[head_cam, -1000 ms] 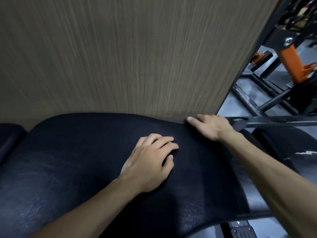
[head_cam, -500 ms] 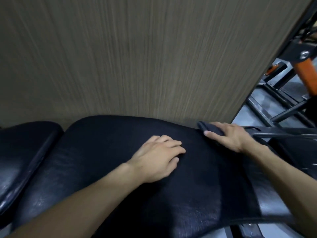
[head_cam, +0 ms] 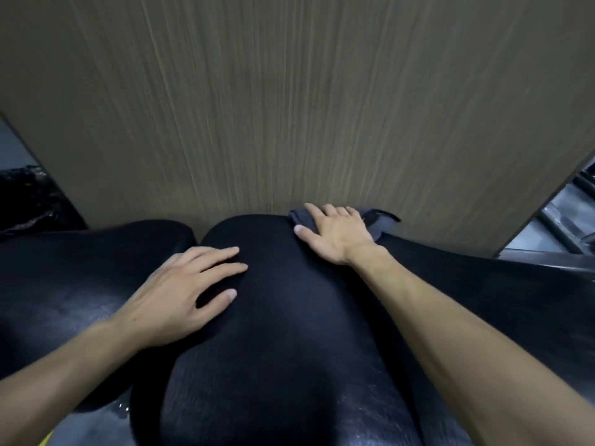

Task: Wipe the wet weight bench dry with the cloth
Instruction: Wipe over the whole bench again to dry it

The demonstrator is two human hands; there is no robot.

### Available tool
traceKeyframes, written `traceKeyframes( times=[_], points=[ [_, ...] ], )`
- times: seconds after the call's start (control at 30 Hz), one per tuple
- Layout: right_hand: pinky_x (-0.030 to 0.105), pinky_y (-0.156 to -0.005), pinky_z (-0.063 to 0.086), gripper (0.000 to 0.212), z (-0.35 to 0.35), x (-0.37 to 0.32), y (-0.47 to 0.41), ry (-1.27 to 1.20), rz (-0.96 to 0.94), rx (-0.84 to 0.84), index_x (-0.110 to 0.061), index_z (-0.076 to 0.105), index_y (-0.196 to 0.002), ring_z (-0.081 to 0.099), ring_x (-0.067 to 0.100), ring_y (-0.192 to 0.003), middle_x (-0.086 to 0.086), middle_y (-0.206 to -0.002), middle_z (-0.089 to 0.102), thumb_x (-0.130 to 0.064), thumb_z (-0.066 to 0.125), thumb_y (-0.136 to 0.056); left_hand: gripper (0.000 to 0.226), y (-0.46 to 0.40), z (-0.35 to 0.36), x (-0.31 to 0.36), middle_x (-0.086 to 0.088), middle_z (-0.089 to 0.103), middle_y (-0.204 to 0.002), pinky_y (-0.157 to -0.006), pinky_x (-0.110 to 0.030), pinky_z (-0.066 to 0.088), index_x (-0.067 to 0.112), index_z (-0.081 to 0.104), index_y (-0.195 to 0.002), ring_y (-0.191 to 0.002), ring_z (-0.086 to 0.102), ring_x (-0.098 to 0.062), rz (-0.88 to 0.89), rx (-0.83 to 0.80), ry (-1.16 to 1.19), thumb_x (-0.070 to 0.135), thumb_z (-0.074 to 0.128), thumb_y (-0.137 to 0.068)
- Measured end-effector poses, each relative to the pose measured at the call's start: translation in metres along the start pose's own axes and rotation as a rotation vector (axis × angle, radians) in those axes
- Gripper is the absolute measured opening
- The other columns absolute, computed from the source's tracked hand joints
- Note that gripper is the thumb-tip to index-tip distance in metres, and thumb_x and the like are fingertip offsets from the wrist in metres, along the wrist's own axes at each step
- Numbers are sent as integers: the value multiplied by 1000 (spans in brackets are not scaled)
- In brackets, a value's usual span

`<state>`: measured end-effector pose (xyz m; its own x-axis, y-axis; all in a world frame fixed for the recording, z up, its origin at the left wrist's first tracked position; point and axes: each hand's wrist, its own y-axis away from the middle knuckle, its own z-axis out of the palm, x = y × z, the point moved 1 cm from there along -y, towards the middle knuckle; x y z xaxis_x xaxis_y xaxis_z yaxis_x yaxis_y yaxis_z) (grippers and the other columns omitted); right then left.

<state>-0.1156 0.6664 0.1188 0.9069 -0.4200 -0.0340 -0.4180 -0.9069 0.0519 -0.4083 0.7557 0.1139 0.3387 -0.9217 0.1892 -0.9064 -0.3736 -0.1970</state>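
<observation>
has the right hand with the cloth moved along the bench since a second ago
Yes. The right hand presses the cloth along the bench pad's far edge, leftward, away from the wall's right corner.

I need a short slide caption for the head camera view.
Right hand presses the cloth on the bench; left hand rests flat.
</observation>
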Motion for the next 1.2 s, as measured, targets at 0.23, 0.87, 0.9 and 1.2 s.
traceKeyframes(
  times=[0.23,0.87,0.9,1.2],
  points=[
    [41,-106,39,79,-4,89,48,-182,24,42,-42,34,-150,53,26,-129,0,-141,57,-84,23,-84,48,-12,7,-12,27,39,-151,-111,-35,33,44,54,-137,-137,36,-2,8,3,65,61,41,-94],
    [43,-92,38,58,-10,-100,-66,-84,-10,-84,-26,55,-124,58,30,-121,8,-131,64,-70,28,-96,42,-15,11,-10,10,54,-145,-103,-40,39,32,59,-133,-123,49,-17,51,57,-37,46,44,-96],
    [43,-92,38,59,-8,-105,-67,-92,-27,-79,-27,55,-126,57,30,-121,7,-132,64,-69,29,-96,42,-14,11,-10,10,54,-146,-103,-40,39,32,59,-133,-123,50,-17,51,57,-34,44,43,-97],
    [42,-100,43,76,-6,25,16,-104,157,68,-33,44,-144,56,32,-125,10,-137,60,-78,23,-87,44,-9,5,-10,15,48,-150,-111,-31,30,36,55,-138,-129,43,-10,19,13,4,37,38,-97]
  ],
)
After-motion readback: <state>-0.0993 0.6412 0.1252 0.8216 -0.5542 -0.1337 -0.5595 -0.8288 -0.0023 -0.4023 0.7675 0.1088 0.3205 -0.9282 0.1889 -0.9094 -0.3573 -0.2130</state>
